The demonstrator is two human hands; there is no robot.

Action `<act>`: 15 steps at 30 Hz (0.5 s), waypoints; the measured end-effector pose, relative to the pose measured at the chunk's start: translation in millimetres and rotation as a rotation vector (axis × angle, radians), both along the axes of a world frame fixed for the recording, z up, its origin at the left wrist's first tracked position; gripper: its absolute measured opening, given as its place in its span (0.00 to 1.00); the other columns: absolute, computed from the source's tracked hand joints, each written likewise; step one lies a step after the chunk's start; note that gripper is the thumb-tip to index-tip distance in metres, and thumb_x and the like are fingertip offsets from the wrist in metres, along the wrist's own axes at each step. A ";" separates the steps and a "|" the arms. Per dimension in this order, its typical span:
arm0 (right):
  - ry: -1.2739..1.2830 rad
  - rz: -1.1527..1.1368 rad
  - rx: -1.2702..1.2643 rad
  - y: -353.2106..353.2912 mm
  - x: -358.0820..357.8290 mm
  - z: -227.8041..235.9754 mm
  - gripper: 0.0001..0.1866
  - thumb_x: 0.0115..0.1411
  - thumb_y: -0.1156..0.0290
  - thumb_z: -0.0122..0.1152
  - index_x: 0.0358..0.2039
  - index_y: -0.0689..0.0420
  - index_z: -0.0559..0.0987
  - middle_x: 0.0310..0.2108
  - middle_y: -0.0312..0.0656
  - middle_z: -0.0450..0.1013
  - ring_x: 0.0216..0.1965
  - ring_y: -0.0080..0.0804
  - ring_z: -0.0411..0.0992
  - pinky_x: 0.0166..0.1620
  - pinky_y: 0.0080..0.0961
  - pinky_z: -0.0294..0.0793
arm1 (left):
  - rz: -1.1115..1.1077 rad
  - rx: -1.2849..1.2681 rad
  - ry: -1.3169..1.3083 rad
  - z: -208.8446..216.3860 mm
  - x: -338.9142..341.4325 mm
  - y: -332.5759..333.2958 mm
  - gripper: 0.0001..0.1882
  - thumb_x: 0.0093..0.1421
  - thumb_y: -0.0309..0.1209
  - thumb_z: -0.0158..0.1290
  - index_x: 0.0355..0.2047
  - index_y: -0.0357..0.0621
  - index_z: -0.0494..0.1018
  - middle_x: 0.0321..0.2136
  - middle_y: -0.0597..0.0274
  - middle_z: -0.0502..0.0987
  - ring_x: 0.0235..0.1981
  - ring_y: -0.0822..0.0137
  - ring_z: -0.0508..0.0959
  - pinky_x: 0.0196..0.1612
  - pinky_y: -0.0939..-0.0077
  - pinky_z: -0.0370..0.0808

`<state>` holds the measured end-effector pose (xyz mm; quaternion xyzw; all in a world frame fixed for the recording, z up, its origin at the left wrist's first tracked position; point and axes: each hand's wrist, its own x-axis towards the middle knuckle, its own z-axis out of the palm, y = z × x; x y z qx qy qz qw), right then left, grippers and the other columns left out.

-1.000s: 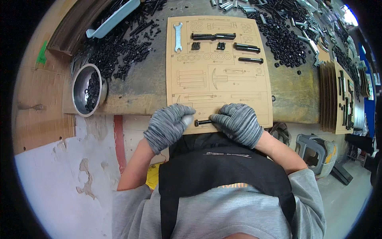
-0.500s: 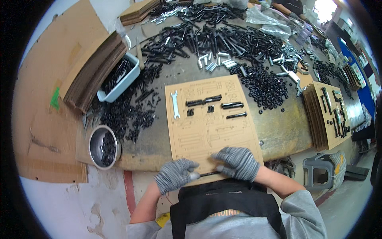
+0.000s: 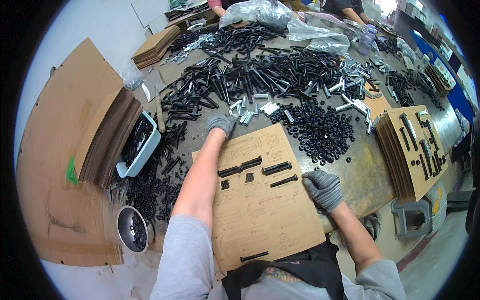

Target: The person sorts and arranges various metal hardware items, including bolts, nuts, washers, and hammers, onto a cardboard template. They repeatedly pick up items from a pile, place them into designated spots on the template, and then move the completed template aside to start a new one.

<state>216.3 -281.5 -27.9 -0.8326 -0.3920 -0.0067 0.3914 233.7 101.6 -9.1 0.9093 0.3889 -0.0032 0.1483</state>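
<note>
A printed cardboard sheet [image 3: 265, 215] lies in front of me, its near end over my lap. My left hand [image 3: 220, 125] reaches past its far left corner, beside short silver tubes [image 3: 246, 117]; its fingers are partly hidden. Curled at the sheet's right edge, my right hand [image 3: 324, 190] grips that edge. On the sheet are long black parts end to end [image 3: 240, 167], paired black bolts [image 3: 277, 168], a single black bolt [image 3: 284, 181] and two small clusters of dark screws [image 3: 249, 177]. Another black bolt [image 3: 254, 256] rests near the sheet's near end.
Black metal parts [image 3: 250, 75] heap across the table, with black nuts [image 3: 320, 130] at right. Left stand a blue bin [image 3: 152, 137], a steel bowl [image 3: 120, 230] and cardboard stacks [image 3: 112, 135]. A stack topped with mounted parts [image 3: 395, 165] stands right. Other people's arms [image 3: 352, 16] show at the back.
My hands have left the sheet's near end, uncovering the black bolt there. The left has gone far forward, the right to the right edge. My left forearm now covers where the wrench lay. The view has shifted.
</note>
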 end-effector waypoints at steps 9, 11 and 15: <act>-0.026 -0.055 -0.024 -8.4 9.5 -20.3 0.09 0.58 0.63 0.58 0.31 0.55 0.80 0.29 0.45 0.76 0.30 0.43 0.75 0.34 0.34 0.75 | -0.293 -0.175 -0.224 -9.4 -10.2 5.9 0.25 0.54 0.53 0.58 0.32 0.39 0.79 0.25 0.51 0.80 0.25 0.59 0.78 0.31 0.67 0.74; 0.018 -0.049 0.001 -3.6 7.4 -20.3 0.10 0.57 0.63 0.59 0.32 0.55 0.81 0.29 0.45 0.77 0.31 0.43 0.76 0.35 0.33 0.75 | -0.340 -0.396 -0.353 30.5 -69.6 -55.4 0.22 0.53 0.49 0.60 0.31 0.38 0.79 0.22 0.54 0.79 0.22 0.64 0.76 0.30 0.70 0.73; 0.016 -0.036 0.014 -1.1 9.8 -20.0 0.10 0.56 0.63 0.60 0.32 0.55 0.81 0.30 0.45 0.77 0.31 0.43 0.76 0.36 0.33 0.75 | -0.532 -0.523 -0.147 51.4 -147.7 -152.7 0.18 0.55 0.45 0.58 0.28 0.41 0.78 0.23 0.56 0.78 0.27 0.63 0.78 0.33 0.69 0.74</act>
